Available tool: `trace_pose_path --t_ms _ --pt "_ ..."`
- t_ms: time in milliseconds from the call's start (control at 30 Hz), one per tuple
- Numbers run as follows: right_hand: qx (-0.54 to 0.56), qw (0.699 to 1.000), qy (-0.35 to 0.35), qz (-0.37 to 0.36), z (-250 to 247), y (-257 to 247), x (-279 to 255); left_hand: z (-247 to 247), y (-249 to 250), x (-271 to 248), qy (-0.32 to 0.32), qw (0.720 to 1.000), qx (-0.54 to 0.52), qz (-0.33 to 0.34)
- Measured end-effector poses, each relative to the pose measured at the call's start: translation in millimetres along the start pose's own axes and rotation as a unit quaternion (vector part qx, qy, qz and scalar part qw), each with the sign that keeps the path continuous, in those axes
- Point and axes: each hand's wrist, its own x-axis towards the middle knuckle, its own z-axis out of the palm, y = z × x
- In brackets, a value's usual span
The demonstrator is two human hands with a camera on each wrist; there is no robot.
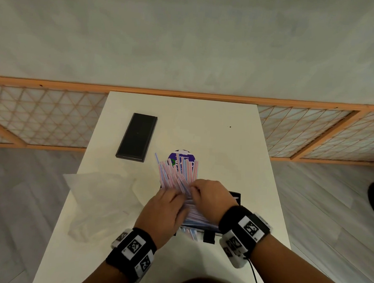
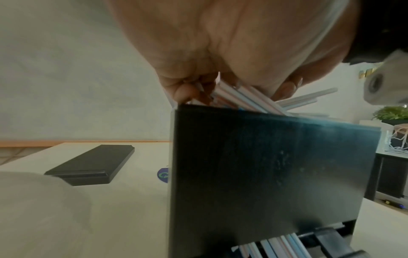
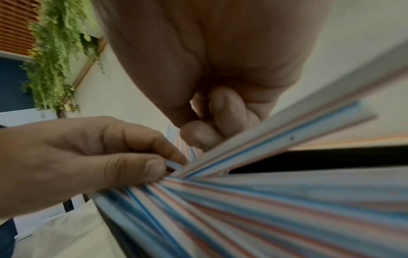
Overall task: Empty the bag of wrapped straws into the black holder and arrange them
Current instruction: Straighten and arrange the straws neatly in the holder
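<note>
A thick bundle of pink-and-blue wrapped straws (image 1: 176, 174) stands in the black holder (image 1: 235, 196) and fans out over its far edge. My left hand (image 1: 181, 194) pinches a few straws near the bundle's middle, thumb against forefinger (image 3: 174, 162). My right hand (image 1: 195, 189) lies over the top with its fingers (image 3: 212, 122) curled onto the straws (image 3: 264, 200). In the left wrist view the holder's dark wall (image 2: 276, 165) fills the middle, and straw ends (image 2: 243, 97) stick out above it under my left hand (image 2: 198, 92). More straw ends (image 2: 278, 246) show at the holder's bottom opening.
The crumpled clear plastic bag (image 1: 99, 193) lies on the white table (image 1: 215, 125) to the left of the holder. A flat black lid (image 1: 136, 137) lies farther back on the left. A purple round label (image 1: 181, 158) lies behind the straws. A wooden lattice rail (image 1: 52, 115) runs behind the table.
</note>
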Motion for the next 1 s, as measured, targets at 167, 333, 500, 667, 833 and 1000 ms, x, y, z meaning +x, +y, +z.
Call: trace_pose_path --t_ms 167,333,500,667,833,1000 --pt "-0.035 0.995 -0.046 0.081 8.6 -7.5 15.6 10.0 -3.0 -0.3 0.024 0.999 0.026 -0.004" --pt "-0.030 0.990 -0.054 0.125 12.8 -17.4 22.9 15.3 -4.2 -1.3 0.016 0.999 0.044 -0.027" --pt "-0.025 0.992 -0.050 0.109 9.7 -15.3 20.7 11.4 -2.6 1.6 0.014 0.998 0.045 -0.035" --pt "0.033 0.998 0.040 0.045 -29.2 -17.4 3.1 4.4 -1.6 4.8 0.004 0.998 0.027 -0.053" --pt "0.105 0.991 0.085 -0.004 -50.0 -10.2 -7.1 -20.5 8.1 11.7 0.035 0.990 -0.098 -0.099" --pt "0.116 0.988 0.078 -0.070 -48.9 -20.8 -7.7 -29.9 25.3 30.1 -0.002 0.973 -0.187 -0.136"
